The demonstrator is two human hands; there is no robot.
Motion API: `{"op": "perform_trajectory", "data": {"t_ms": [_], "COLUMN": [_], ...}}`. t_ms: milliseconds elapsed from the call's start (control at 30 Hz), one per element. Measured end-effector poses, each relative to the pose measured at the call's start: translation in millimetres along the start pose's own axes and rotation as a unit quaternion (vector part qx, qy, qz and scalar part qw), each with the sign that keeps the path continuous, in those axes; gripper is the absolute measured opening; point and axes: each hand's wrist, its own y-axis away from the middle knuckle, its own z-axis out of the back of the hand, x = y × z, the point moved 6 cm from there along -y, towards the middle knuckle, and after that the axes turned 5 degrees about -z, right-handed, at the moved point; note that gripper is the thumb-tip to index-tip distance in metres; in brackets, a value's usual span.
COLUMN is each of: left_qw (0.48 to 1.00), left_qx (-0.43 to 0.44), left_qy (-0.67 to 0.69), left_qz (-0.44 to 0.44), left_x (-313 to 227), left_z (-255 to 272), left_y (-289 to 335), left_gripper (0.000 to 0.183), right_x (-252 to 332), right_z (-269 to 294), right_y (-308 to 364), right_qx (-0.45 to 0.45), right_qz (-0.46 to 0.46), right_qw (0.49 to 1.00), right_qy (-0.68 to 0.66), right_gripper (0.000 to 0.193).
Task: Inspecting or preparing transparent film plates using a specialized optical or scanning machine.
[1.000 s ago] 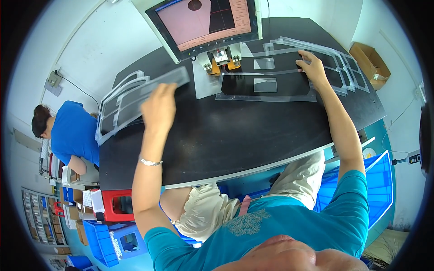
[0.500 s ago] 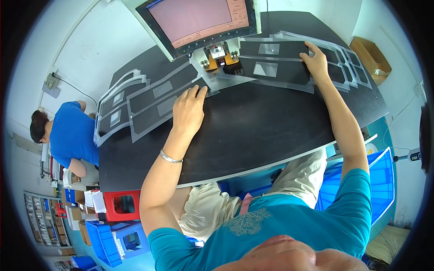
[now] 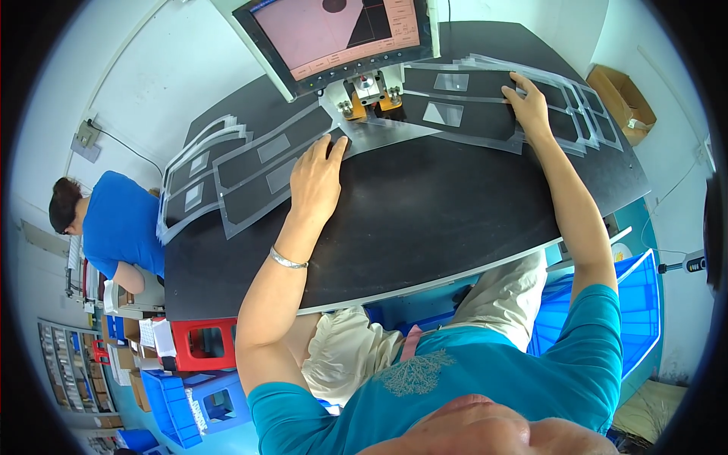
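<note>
Your left hand (image 3: 315,178): fingers laid on a clear-bordered sheet (image 3: 246,167) left of the machine (image 3: 368,87); grip, cannot tell. Your right hand (image 3: 531,114): thumb and forefinger spread on a second sheet (image 3: 479,114), right of the machine; grip, cannot tell. Status: second sheet reaches the machine; left stack (image 3: 178,216) and right stack (image 3: 595,125) flank it, finished share unclear. Desk (image 3: 436,205): pale front edge, open room between your forearms before the machine
</note>
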Motion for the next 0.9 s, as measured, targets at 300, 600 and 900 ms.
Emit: {"op": "perform_trajectory", "data": {"t_ms": [300, 600, 900], "left_qw": [0.997, 0.989, 0.987], "left_qx": [0.007, 0.035, 0.031], "left_qy": [0.041, 0.109, 0.128], "left_qz": [-0.071, -0.094, -0.087], "left_x": [-42.2, -65.3, -63.7], "left_z": [25.6, 18.3, 16.8], "left_y": [-4.3, -1.0, 0.9], "left_gripper": [0.03, 0.056, 0.057], "right_x": [10.3, -22.9, 11.7], "right_z": [30.3, 97.1, 36.1], "right_y": [-18.8, -42.0, -11.9], "right_qx": [-0.013, -0.121, -0.026], "right_qz": [0.155, 0.105, 0.228], "right_qw": [0.973, 0.908, 0.929], "right_qy": [0.173, 0.386, 0.29], "right_gripper": [0.058, 0.058, 0.048]}}
